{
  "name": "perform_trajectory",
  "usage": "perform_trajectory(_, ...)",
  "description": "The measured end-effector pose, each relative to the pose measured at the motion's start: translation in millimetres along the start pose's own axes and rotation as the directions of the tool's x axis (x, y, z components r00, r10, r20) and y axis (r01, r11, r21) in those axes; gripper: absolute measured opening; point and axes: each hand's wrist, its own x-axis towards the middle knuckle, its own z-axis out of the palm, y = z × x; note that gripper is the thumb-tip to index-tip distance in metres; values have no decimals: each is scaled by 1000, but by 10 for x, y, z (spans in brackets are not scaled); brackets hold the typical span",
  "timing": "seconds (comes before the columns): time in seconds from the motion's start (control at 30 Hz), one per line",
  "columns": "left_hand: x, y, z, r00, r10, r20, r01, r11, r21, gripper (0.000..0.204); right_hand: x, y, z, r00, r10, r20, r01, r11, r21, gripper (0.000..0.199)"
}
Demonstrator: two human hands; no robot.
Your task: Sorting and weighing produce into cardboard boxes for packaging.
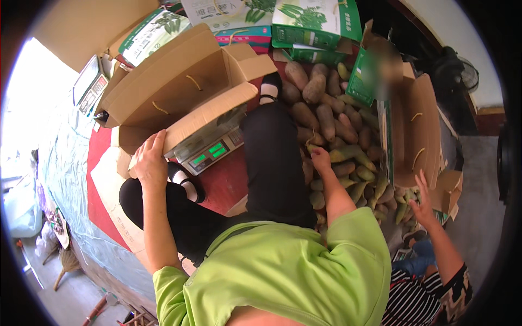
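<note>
My left hand (pixel 150 163) grips the near corner of an open cardboard box (pixel 157 89), its fingers over the edge. The box is empty inside, with yellow cord handles and raised flaps. It stands on a digital scale (pixel 213 153) with lit green displays, partly hidden under the box. To the right, my right hand (pixel 321 158) is closed at the tip of a green radish (pixel 311 146) at the left side of a radish pile (pixel 326 119). Its fingers are partly hidden. The radishes are long, muddy, and greenish to brown.
Green-and-white cartons (pixel 312 24) stand behind the pile. At the right, a co-worker's open hand (pixel 423 201) is beside another open cardboard box (pixel 416 130). A second scale (pixel 93 89) is at the left, beyond a pale blue plastic sheet (pixel 70 179). A fan (pixel 462 73) stands at the far right.
</note>
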Motion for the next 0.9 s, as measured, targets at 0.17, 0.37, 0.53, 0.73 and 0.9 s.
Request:
perform_trajectory(0.17, -57, -82, -58, 1000, -9, -5, 9, 1000, 6, 36, 246, -248, 34, 1000, -18, -22, 17, 1000, -12, 30)
perform_trajectory(0.37, 3, -8, -81, 1000, 2, -25, -3, 999, -36, 39, 581, -193, 122, 993, 109, 45, -114, 984, 140, 46)
perform_trajectory(0.53, -30, -53, -71, 998, 31, -53, -31, 1000, -1, 32, 907, 1, 452, 980, 103, 172, -150, 946, 286, 57)
perform_trajectory(0.73, -14, -66, -17, 993, 76, -86, -76, 997, -1, 32, 1072, 318, 532, 997, 53, 64, -61, 990, 128, 50)
perform_trajectory(0.9, -76, -110, -30, 997, 46, -61, -47, 999, -23, 34, 467, -472, 329, 937, 347, 46, -294, 710, 640, 32)
